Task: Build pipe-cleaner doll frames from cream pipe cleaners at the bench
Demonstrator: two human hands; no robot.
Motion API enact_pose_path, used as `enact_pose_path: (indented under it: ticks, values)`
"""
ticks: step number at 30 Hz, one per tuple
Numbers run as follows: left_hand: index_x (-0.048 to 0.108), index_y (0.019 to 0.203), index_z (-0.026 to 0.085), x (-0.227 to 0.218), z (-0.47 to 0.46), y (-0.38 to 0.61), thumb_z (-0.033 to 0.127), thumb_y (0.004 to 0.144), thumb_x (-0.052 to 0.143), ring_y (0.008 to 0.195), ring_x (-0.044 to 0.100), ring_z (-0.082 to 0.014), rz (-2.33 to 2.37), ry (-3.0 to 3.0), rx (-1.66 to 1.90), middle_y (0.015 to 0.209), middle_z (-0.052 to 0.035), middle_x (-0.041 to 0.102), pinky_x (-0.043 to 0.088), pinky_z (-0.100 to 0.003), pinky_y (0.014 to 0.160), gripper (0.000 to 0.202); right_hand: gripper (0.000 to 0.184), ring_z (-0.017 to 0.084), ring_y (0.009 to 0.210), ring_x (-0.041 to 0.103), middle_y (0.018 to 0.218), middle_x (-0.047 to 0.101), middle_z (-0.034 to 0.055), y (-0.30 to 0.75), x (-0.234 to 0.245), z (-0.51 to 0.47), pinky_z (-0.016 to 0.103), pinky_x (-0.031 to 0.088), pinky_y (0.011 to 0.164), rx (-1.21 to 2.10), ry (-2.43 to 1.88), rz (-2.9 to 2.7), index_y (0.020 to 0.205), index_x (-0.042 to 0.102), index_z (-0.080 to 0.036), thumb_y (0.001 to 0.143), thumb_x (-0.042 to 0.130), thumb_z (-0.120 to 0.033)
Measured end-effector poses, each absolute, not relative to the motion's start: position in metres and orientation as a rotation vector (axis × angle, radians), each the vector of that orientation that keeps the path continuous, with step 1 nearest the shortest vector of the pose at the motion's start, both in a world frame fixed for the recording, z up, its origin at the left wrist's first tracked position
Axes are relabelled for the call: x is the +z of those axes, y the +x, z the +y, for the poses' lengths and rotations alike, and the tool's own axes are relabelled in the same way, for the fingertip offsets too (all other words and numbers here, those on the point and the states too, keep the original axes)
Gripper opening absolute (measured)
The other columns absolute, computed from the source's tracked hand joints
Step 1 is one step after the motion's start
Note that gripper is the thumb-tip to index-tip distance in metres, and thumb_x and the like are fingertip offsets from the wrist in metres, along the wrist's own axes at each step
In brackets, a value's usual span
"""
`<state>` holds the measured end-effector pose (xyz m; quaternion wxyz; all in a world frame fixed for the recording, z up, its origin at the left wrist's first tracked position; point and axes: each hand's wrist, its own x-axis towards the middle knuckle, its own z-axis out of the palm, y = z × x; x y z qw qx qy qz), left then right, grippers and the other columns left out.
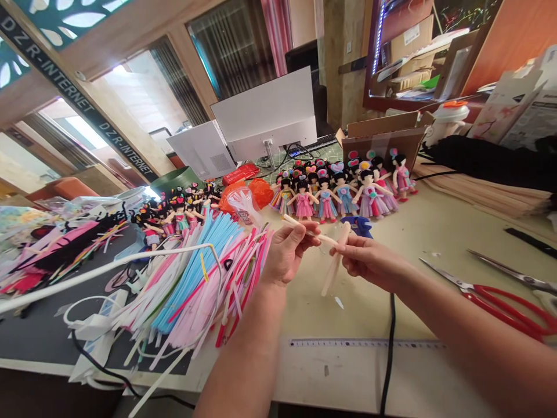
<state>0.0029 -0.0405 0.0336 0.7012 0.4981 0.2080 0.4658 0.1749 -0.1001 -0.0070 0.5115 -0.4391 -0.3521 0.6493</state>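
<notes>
My left hand [289, 247] is closed in a pinch around a cream pipe cleaner [327, 240], which stretches across to my right hand [368, 261]. With thumb and fingers, my right hand grips the same cream piece where it meets a crossing, bent length that hangs down toward the table. Whether the crossing lengths are one stem or more, I cannot tell. Just behind my right hand lies a blue tool [359, 225], partly covered, perhaps a glue gun. Rows of small pipe-cleaner dolls [324, 200] in coloured dresses stand beyond both hands.
Bundled pipe cleaners [191, 284] in blue, pink and white lie at left, under a white lamp arm [130, 255]. Red-handled scissors [487, 293] and a second pair of scissors [517, 270] rest at right. A ruler strip [365, 343] and black cable [389, 354] run near the front edge.
</notes>
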Motion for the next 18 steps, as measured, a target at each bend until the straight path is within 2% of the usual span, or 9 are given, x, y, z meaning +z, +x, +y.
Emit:
enact_pose_path:
  ticks: [5,10,18]
  values:
    - [0.075,0.081,0.016,0.0337,-0.0385,0.0035,0.043,0.064,0.081,0.061,0.064,-0.0096,0.468,1.128,1.113,0.075,-0.0037,0.072,0.053,-0.024,0.067,0.032,0.04,0.007,0.051,0.049,0.059,0.059,0.0006,0.174,-0.0044,-0.1001,0.021,0.035,0.046,1.523,-1.058,-0.826,0.068,0.067,-0.015,0.053,0.086,-0.047]
    - [0.075,0.083,0.016,0.032,-0.0337,0.0015,0.044,0.065,0.08,0.059,0.062,-0.0083,0.485,1.134,1.146,0.077,-0.0039,0.072,0.051,-0.022,0.064,0.034,0.04,0.008,0.053,0.05,0.061,0.061,0.0019,0.174,-0.0012,-0.101,0.021,0.035,0.046,1.525,-1.057,-0.888,0.069,0.07,-0.015,0.054,0.085,-0.048]
    - [0.073,0.072,0.015,0.0352,-0.0354,0.0005,0.045,0.062,0.081,0.058,0.06,-0.0081,0.498,1.14,1.155,0.074,-0.0034,0.071,0.05,-0.021,0.059,0.032,0.037,0.008,0.051,0.048,0.058,0.059,0.0016,0.1749,-0.0035,-0.1004,0.022,0.036,0.048,1.571,-1.032,-0.883,0.066,0.069,-0.015,0.053,0.086,-0.046]
